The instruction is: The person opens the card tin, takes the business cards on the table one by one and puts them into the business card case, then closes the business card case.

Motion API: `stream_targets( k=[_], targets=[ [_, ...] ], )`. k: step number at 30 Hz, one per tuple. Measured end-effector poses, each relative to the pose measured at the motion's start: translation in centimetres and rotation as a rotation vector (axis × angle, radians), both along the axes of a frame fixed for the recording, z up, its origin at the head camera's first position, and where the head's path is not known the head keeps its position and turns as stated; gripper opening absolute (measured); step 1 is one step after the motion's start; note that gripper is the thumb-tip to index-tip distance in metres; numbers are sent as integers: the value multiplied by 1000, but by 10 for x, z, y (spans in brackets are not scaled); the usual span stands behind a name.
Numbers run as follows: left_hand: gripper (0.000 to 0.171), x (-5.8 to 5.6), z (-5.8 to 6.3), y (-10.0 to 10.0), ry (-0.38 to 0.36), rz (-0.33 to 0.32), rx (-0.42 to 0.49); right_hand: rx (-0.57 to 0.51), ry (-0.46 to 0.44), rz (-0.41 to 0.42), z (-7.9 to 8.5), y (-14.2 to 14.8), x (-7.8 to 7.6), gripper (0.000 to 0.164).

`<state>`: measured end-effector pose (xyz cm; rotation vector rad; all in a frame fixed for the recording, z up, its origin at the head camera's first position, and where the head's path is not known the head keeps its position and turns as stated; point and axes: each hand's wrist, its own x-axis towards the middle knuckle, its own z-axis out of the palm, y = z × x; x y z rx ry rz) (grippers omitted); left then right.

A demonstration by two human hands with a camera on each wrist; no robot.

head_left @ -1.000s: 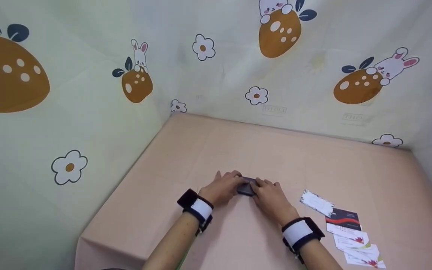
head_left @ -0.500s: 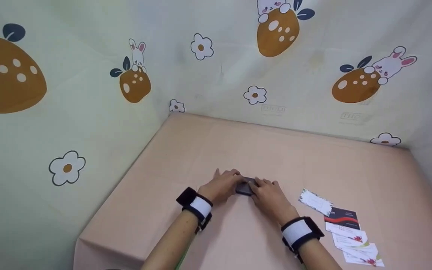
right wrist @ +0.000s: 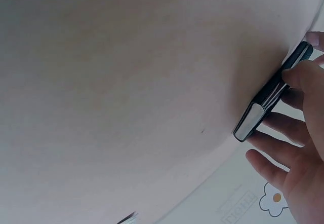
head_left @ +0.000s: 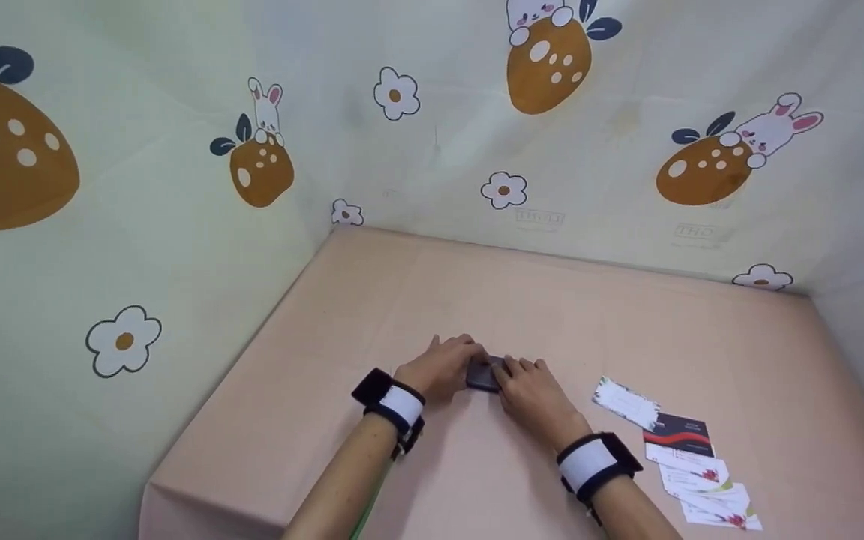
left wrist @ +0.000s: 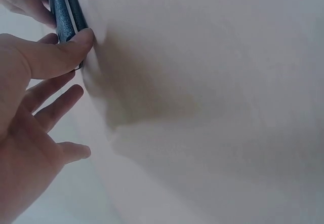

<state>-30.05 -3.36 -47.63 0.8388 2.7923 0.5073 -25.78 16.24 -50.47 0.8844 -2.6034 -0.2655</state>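
Observation:
A small dark card holder (head_left: pixel 483 380) with a leather-like grain sits between both hands near the middle of the table. My left hand (head_left: pixel 438 371) pinches its left end, thumb on the near side and fingers behind, with the other fingers spread apart in the left wrist view. On the opposite end, my right hand (head_left: pixel 541 401) grips it between thumb and fingers. Seen from the right wrist, the card holder (right wrist: pixel 272 93) stands edge-on, showing a pale end panel (right wrist: pixel 249 122) and thin light layers along its side. Its far face is mostly hidden by fingers.
To the right lie several overlapping cards: a white one with a leafy border (head_left: pixel 625 403), a black one with a red stripe (head_left: pixel 676 433), and white ones with red flowers (head_left: pixel 721 506). A pink-beige cloth covers the table (head_left: pixel 402 285). Printed curtains (head_left: pixel 432 150) enclose it.
The head view has shifted slightly, so the table and cards appear a little further left. Both hands keep holding the card holder in nearly the same place.

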Motion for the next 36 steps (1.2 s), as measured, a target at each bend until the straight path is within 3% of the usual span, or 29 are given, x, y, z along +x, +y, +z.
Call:
stream_targets(
  k=[13, 25, 30, 36],
  targets=[
    [42, -5, 0, -3, -54, -8, 48, 104, 121, 29, -7, -2, 3, 30],
    [46, -7, 5, -1, -45, 1, 53, 348, -1, -67, 0, -13, 6, 40],
    [49, -8, 6, -1, -44, -3, 45, 334, -9, -52, 4, -13, 4, 41],
    [49, -5, 4, -1, -53, -12, 42, 219, -20, -22, 7, -7, 2, 38]
  ],
)
